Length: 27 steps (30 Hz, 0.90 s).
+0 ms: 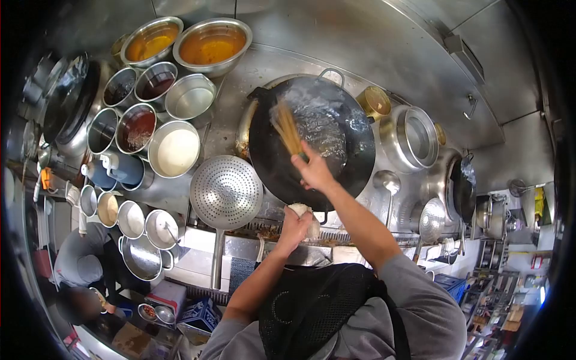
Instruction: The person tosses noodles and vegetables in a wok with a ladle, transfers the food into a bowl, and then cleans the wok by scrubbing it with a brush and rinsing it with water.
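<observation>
A large black wok (361,171) sits on the stove in the middle of the view, with water splashing and swirling inside it. My right hand (315,170) is closed round the lower end of a bamboo wok brush (287,127). The brush's bristles reach into the wok and are blurred by motion. At the wok's near edge, my left hand (292,228) grips a folded pale cloth (313,228) against the rim, beside the near loop handle (324,217).
Left of the wok lies a perforated strainer (227,189). Metal pots of sauces (174,149) and two basins of orange liquid (213,51) stand further left. A ladle (387,183) and stacked pots (414,138) are on the right. Another person (84,258) bends at lower left.
</observation>
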Each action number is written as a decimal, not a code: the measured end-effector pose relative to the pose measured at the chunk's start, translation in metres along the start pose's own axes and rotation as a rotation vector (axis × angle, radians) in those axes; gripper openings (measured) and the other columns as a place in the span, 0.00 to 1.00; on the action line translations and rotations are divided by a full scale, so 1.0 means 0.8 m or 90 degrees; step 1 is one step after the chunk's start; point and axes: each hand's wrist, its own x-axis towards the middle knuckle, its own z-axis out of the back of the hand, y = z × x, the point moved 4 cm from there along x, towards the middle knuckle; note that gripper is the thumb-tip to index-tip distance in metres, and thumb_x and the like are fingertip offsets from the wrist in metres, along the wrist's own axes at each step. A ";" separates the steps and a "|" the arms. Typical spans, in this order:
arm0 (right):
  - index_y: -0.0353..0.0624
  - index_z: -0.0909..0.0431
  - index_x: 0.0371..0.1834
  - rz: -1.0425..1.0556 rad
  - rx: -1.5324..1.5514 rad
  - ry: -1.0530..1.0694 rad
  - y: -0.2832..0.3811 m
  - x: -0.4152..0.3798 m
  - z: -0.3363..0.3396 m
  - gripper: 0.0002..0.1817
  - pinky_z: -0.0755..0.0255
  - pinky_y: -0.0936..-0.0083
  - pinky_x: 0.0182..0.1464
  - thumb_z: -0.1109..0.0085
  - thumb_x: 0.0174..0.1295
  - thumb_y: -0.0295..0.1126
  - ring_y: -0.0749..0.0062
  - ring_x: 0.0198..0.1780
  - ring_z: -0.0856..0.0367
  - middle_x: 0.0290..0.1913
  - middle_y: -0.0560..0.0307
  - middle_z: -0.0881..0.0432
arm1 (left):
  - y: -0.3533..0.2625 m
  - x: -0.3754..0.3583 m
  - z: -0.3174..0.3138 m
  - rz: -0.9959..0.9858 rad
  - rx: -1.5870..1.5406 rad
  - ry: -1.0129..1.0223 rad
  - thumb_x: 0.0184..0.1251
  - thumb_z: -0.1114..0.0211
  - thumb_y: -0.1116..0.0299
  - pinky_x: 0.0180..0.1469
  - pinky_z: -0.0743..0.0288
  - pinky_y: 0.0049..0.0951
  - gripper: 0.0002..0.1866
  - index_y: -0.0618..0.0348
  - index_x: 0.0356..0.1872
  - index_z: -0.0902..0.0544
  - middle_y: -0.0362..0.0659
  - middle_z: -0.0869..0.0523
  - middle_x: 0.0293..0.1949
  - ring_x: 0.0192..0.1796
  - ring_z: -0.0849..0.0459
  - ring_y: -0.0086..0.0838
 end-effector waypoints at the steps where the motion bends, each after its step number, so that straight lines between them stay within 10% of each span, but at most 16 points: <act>1: 0.44 0.47 0.81 -0.003 0.015 0.030 0.002 -0.020 -0.009 0.40 0.23 0.66 0.21 0.41 0.70 0.42 0.69 0.18 0.19 0.22 0.47 0.19 | 0.004 0.000 -0.002 -0.003 0.005 0.003 0.66 0.39 0.73 0.48 0.23 0.32 0.18 0.69 0.53 0.31 0.47 0.19 0.45 0.46 0.20 0.29; 3: 0.40 0.44 0.80 0.126 -0.123 0.059 -0.029 -0.036 -0.007 0.41 0.22 0.67 0.26 0.42 0.69 0.47 0.67 0.17 0.20 0.29 0.43 0.15 | 0.014 -0.001 -0.003 0.041 -0.180 -0.009 0.70 0.37 0.72 0.51 0.23 0.31 0.22 0.67 0.59 0.35 0.45 0.21 0.50 0.49 0.21 0.27; 8: 0.42 0.43 0.80 -0.048 -0.122 0.175 -0.015 -0.079 0.022 0.40 0.22 0.67 0.24 0.42 0.69 0.46 0.68 0.18 0.19 0.32 0.44 0.14 | -0.003 -0.015 0.005 0.104 -0.203 0.070 0.71 0.35 0.69 0.55 0.23 0.30 0.25 0.64 0.62 0.36 0.45 0.23 0.52 0.52 0.22 0.26; 14: 0.42 0.44 0.80 -0.057 0.086 -0.109 0.024 0.027 0.018 0.39 0.25 0.70 0.17 0.42 0.69 0.41 0.66 0.17 0.20 0.28 0.47 0.17 | 0.010 -0.009 0.007 0.075 -0.151 0.022 0.72 0.35 0.70 0.54 0.22 0.32 0.23 0.64 0.61 0.34 0.44 0.22 0.52 0.52 0.21 0.27; 20: 0.43 0.45 0.81 -0.100 -0.043 0.112 -0.007 -0.064 0.014 0.39 0.24 0.69 0.17 0.42 0.69 0.41 0.67 0.18 0.19 0.29 0.47 0.17 | 0.000 -0.015 0.002 0.080 -0.187 0.023 0.70 0.34 0.68 0.55 0.25 0.31 0.24 0.66 0.59 0.33 0.44 0.22 0.50 0.52 0.23 0.27; 27: 0.55 0.44 0.81 -0.059 0.110 0.026 -0.008 0.042 0.038 0.37 0.25 0.70 0.18 0.41 0.70 0.41 0.70 0.18 0.21 0.26 0.53 0.20 | 0.005 -0.015 0.007 0.030 -0.109 0.013 0.71 0.34 0.67 0.54 0.24 0.31 0.23 0.64 0.60 0.32 0.44 0.22 0.51 0.51 0.23 0.26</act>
